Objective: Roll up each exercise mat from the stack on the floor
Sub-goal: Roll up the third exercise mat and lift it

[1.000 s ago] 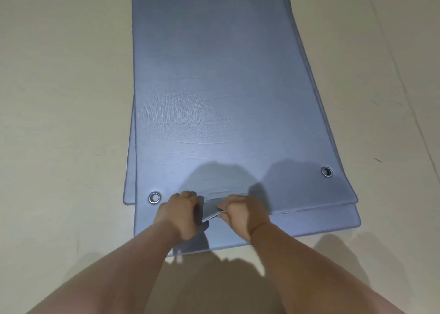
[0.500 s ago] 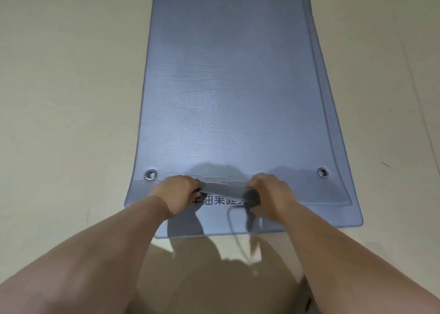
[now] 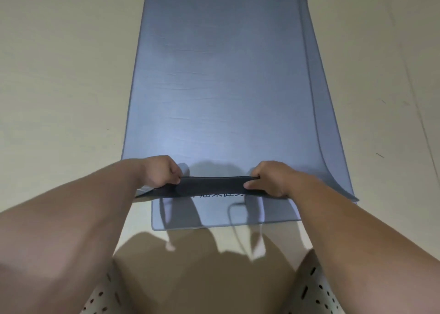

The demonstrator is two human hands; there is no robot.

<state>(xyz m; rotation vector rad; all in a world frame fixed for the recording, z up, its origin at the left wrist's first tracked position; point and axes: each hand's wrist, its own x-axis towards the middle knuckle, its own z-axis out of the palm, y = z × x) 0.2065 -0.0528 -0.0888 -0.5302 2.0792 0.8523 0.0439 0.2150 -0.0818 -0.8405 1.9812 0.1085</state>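
Head view shows our left hand [image 3: 164, 172] and right hand [image 3: 269, 179], fingers closed on the near edge of the top mat [image 3: 221, 87], lifted off the mat below [image 3: 214, 216] on the floor [image 3: 59, 75]. Both mats run from 6 toward 12 o'clock. We judge the foam light, soft and bendy, so we should grip wide along that edge to roll evenly.

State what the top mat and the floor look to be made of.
Top mat: seemingly soft foam or rubber, matte blue-grey; it wrinkles finely and its near edge bends in the left hand and right hand. Floor: hard, smooth, cream, perhaps vinyl or painted concrete; faint scuffs.
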